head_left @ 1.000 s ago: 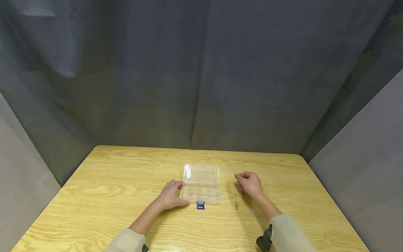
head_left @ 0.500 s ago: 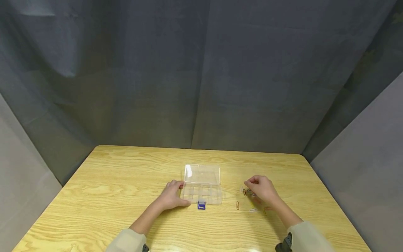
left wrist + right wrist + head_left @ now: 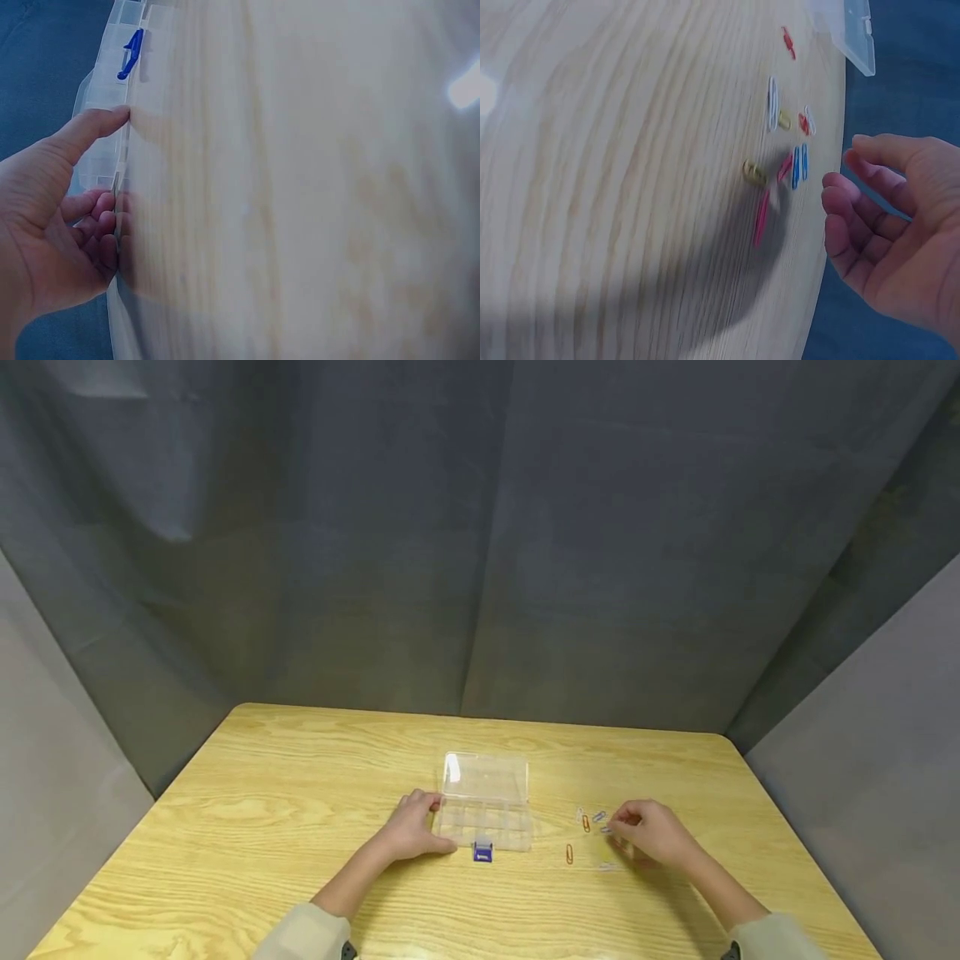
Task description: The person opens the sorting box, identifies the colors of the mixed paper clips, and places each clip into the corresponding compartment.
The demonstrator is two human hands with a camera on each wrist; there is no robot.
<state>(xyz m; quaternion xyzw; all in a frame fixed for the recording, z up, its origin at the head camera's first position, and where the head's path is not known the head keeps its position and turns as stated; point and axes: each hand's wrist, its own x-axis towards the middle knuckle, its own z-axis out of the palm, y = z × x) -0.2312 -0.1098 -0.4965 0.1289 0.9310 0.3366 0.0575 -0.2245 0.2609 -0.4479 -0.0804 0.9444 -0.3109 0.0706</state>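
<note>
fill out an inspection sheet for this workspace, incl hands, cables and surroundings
Surface: wood-grain table, with glare in both wrist views.
Clear divided box: lid open at the far side, blue latch at the front edge.
Paper clips: loose right of the box; red, pink, white, blue and yellow.
Clutter: nothing seen.
Left grip: on the box's left end, thumb at its front edge.
Right grip: beside the clips, fingers loosely bent, nothing seen in it.
Cables: nothing seen.
Surroundings: dark curtain behind, lighter grey panels either side.
</note>
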